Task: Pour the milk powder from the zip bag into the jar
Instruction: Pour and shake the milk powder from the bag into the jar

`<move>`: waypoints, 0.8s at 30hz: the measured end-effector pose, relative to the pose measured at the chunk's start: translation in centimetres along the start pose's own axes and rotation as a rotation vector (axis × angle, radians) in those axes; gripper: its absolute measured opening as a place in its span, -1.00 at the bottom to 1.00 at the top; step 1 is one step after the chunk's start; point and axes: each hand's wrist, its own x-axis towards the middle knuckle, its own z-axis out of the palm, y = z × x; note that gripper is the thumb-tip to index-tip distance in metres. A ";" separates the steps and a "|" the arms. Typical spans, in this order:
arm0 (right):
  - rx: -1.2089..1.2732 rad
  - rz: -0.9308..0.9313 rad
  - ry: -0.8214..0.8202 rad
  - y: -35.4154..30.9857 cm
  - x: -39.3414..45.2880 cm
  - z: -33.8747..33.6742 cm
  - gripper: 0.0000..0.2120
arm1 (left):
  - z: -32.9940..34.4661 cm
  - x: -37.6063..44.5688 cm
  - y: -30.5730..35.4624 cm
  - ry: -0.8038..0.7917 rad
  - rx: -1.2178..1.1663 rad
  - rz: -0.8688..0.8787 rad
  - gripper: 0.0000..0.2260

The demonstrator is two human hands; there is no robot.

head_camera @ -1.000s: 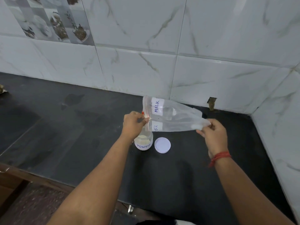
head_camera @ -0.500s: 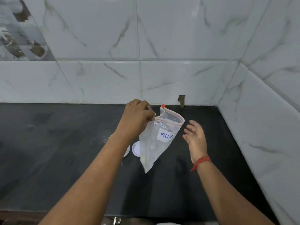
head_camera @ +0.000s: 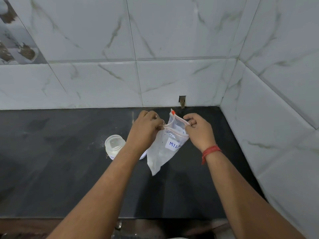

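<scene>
Toward the back right corner of the dark countertop [head_camera: 69, 178], both hands are up at the mouth of the zip bag [head_camera: 165, 149], which hangs upright above the surface, its lower corner pointing down. Left hand [head_camera: 146, 128] pinches one lip of the opening, fingers curled tight on the plastic; right hand [head_camera: 198, 130] pinches the opposite lip by the pink zip strip, so both are clamped on the bag and drawing its mouth apart. A white label reading MILK faces the camera, and only a thin dusting of powder seems to cling inside, though that is hard to judge through the film.

Left of the bag, the jar [head_camera: 114, 145] stands open on the counter, pale contents low inside, with a few specks of powder scattered on the counter beside it. A white lid [head_camera: 143, 155] peeks out just behind the left forearm, mostly hidden.

My read: the main pour looks done or nearly so, and this is a check or reopening of the bag for leftovers. Next move calls for swinging the open mouth over the jar's rim, tipping the bottom corner up and tapping gently, keeping the opening narrow so nothing more lands on the counter.
</scene>
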 end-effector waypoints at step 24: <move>-0.181 -0.115 -0.005 -0.3 -0.4 -1.3 -0.87 | -3.5 1.6 3.6 -0.128 -0.200 -0.138 -0.48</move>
